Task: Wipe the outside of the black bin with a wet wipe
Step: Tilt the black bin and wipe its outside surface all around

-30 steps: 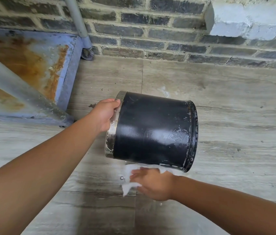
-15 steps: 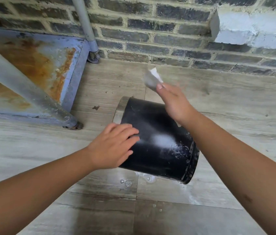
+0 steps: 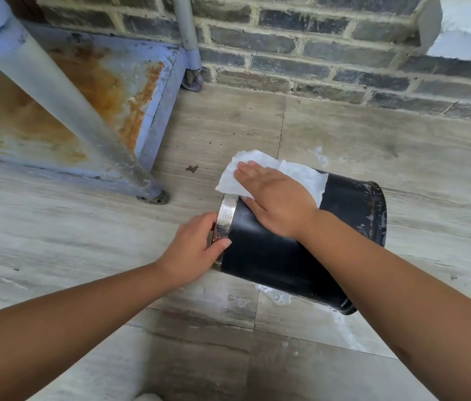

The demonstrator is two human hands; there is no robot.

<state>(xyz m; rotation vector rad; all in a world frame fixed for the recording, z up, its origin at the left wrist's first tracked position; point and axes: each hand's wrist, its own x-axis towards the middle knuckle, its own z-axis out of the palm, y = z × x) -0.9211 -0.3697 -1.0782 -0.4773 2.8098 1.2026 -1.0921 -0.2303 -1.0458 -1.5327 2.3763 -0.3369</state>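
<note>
The black bin [image 3: 274, 256] lies on its side on the tiled floor, its silver rim [image 3: 225, 215] pointing left and its base to the right. My left hand [image 3: 192, 253] grips that silver rim. My right hand [image 3: 277, 201] lies flat on the bin's upper side, fingers together, pressing the white wet wipe [image 3: 303, 176] against it. The wipe is spread out and sticks out past my fingertips to the left and back. The bin's far side and its underside are hidden.
A rusty blue metal frame [image 3: 159, 91] with a slanted grey pole [image 3: 63, 105] stands at the left. A dark brick wall [image 3: 329, 53] runs along the back. Water patches [image 3: 274, 298] lie on the floor tiles [image 3: 402, 169] under and right of the bin.
My right hand came down from above the bin and now presses the spread wipe flat on its top. My left hand moved from the bin's side to the silver rim.
</note>
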